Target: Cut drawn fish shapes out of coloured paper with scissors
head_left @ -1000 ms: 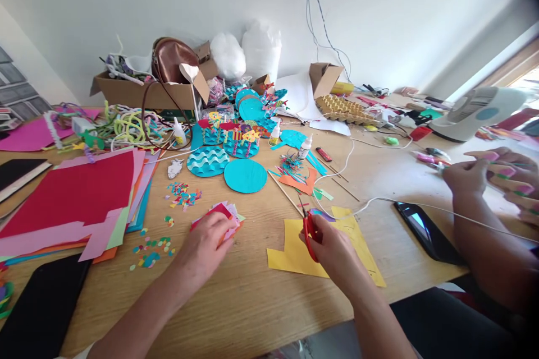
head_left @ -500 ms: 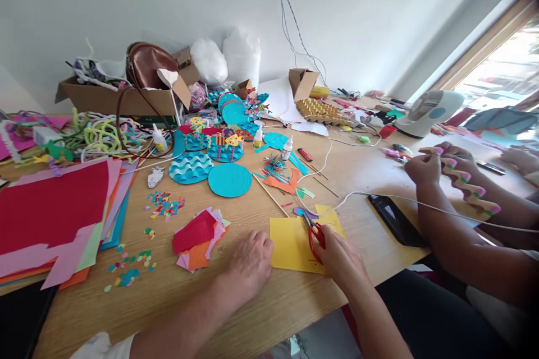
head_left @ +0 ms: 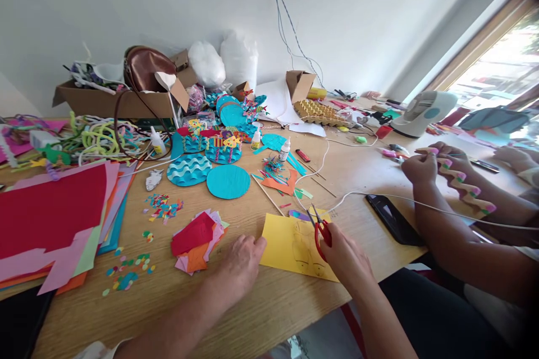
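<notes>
My left hand (head_left: pixel 243 261) is closed at the left edge of a sheet of yellow paper (head_left: pixel 280 238), which lies on the table. Pencil drawings show on the sheet's right half. Red-handled scissors (head_left: pixel 320 235) are in my right hand (head_left: pixel 347 255), held over the right part of the sheet. Their blades are apart and point away from me. Behind the blades lie another bit of yellow paper and a purple scrap (head_left: pixel 298 215). A pile of cut paper pieces (head_left: pixel 193 238) in red, orange and pink sits left of my left hand.
Blue discs (head_left: pixel 228 182), glue bottles (head_left: pixel 285 149) and confetti (head_left: pixel 164 206) are spread across the table. Coloured sheets (head_left: pixel 50 207) are stacked at the left. A white cable (head_left: pixel 396 199) crosses beside a black phone (head_left: pixel 393 219). At the right, another person's hands (head_left: pixel 421 168) hold a wavy painted strip (head_left: pixel 461 182).
The yellow sheet has shifted left and turned slightly with my left hand, uncovering its drawings. The scissors now stand above the sheet, with their blades more clearly parted.
</notes>
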{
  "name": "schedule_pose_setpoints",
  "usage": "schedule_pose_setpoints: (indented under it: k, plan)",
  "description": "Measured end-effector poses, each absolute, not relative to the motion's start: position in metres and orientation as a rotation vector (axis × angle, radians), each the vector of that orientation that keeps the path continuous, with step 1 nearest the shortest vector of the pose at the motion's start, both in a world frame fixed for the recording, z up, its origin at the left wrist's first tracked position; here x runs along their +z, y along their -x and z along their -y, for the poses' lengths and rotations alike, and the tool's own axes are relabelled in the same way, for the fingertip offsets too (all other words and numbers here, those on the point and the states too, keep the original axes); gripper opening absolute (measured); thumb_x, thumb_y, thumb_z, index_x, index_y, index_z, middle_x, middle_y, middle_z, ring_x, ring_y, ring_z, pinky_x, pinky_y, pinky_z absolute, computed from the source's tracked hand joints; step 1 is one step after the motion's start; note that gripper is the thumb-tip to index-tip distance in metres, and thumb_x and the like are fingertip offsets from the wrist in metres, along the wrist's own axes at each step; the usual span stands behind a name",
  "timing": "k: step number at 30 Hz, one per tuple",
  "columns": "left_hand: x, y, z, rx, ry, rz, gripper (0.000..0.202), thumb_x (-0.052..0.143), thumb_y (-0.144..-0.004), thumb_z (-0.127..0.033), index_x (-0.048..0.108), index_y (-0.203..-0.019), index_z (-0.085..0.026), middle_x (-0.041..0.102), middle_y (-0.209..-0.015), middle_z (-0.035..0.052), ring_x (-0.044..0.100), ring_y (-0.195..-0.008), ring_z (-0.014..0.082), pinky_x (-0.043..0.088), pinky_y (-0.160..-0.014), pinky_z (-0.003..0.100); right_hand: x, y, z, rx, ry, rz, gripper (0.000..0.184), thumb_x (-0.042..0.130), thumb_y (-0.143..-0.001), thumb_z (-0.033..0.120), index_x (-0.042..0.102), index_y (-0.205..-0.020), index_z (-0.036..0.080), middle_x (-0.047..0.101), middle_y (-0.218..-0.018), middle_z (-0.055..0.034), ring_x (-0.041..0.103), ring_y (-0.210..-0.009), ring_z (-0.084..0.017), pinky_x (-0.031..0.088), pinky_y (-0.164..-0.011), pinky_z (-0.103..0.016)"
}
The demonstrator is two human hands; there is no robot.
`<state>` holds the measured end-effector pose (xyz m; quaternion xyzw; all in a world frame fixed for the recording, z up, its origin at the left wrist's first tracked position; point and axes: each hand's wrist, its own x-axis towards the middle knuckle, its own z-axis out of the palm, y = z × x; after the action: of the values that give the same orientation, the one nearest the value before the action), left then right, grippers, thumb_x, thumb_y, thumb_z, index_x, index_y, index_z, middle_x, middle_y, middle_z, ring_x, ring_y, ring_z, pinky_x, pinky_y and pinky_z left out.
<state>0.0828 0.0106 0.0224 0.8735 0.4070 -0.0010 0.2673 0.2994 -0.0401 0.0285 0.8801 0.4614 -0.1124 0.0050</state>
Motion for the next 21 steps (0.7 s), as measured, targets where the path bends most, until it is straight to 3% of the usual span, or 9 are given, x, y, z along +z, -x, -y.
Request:
schedule_pose_setpoints:
  k: [6,11,16,21]
  plan:
    - [0.029,-0.069,-0.019,0.301,-2.12,-1.074,0.036,0.042,-0.066,0.003,0.058,-0.089,-0.02,0.066,-0.095,0.0045,0.06,-0.09,0.0176,0.045,-0.078,0.028,0.029,-0.299,0.041,-0.343,-2.768,-1.492,0.017,0.041,-0.083,0.027,0.055,-0.091,0.022,0.067,-0.089,-0.0068,0.06,-0.078,-0.022,0.03,-0.053,-0.026]
    - [0.055,-0.053,-0.021,0.574,-1.912,-1.047,0.015,0.042,-0.077,-0.016,0.056,-0.075,-0.021,0.059,-0.074,-0.0012,0.055,-0.064,0.0123,0.043,-0.056,0.02,0.028,-0.299,0.041,-0.345,-2.77,-1.514,0.018,0.04,-0.084,0.027,0.055,-0.093,0.022,0.067,-0.091,-0.0074,0.06,-0.079,-0.022,0.03,-0.054,-0.026]
    - [0.075,-0.035,-0.019,0.951,-1.326,-0.942,0.01,0.061,-0.072,-0.027,0.054,-0.069,-0.02,0.047,-0.058,-0.0072,0.045,-0.048,0.0072,0.036,-0.046,0.017,0.023,-0.297,0.04,-0.404,-2.759,-1.547,0.018,0.043,-0.084,0.028,0.057,-0.093,0.022,0.068,-0.091,-0.0075,0.061,-0.08,-0.022,0.03,-0.055,-0.026]
    - [0.091,-0.026,-0.021,1.116,-0.91,-0.766,0.014,0.069,-0.069,-0.021,0.055,-0.072,-0.021,0.061,-0.069,-0.0045,0.062,-0.062,0.0119,0.05,-0.055,0.021,0.017,-0.297,0.04,-0.512,-2.811,-1.584,0.017,0.045,-0.084,0.032,0.058,-0.087,0.021,0.068,-0.086,-0.0087,0.061,-0.079,-0.025,0.027,-0.055,-0.028]
